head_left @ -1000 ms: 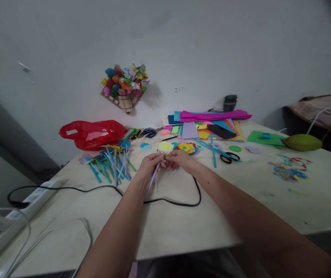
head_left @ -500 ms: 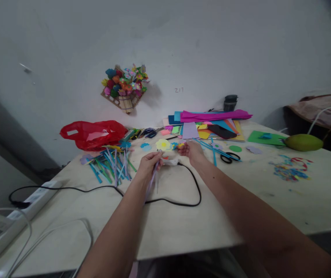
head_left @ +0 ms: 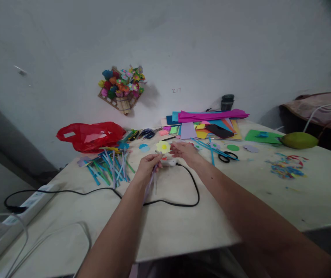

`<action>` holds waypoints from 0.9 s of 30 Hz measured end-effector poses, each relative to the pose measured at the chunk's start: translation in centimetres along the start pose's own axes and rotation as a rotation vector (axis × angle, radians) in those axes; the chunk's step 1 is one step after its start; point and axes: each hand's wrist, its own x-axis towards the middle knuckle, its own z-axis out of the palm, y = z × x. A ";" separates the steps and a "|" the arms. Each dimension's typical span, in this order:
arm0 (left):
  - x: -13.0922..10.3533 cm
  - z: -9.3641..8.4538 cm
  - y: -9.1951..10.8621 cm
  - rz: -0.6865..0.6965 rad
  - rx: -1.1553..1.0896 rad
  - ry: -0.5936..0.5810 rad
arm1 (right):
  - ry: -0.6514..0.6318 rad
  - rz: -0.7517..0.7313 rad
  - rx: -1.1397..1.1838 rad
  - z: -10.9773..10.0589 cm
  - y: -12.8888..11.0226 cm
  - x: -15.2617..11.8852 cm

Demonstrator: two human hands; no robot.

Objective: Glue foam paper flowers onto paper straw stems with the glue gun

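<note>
My left hand (head_left: 151,163) pinches thin purple strips (head_left: 150,183), which hang down toward the table edge. Just right of its fingers lies a white glue gun (head_left: 169,162) with a black cord. My right hand (head_left: 184,152) hovers over the table beyond the glue gun, its fingers spread and partly curled; nothing can be made out in them. A yellow paper flower (head_left: 163,146) lies beside its fingertips. Further left is a small blue paper flower (head_left: 144,147).
A red plastic bag (head_left: 91,136) and a pile of coloured strips (head_left: 110,168) lie at left, near a power strip (head_left: 34,202). Black-handled scissors (head_left: 228,156), coloured sheets (head_left: 212,116), a green mango-like object (head_left: 299,140) and paper scraps (head_left: 287,166) are at right.
My right hand has shifted slightly left, closer to the yellow flower and my left hand. The whole view has turned a little to the right. My left hand still holds the strips.
</note>
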 end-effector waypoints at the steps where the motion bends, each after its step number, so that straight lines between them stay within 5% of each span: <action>1: 0.0 0.0 0.0 -0.001 0.009 -0.008 | -0.006 0.011 -0.010 0.2 0.0 -0.1; 19: 0.0 0.0 -0.2 -0.008 0.076 -0.047 | 0.178 -0.030 -0.022 0.0 0.2 0.0; 27: 0.2 -0.2 -0.4 -0.004 0.053 -0.047 | 0.072 0.024 -0.087 0.4 -0.1 -0.4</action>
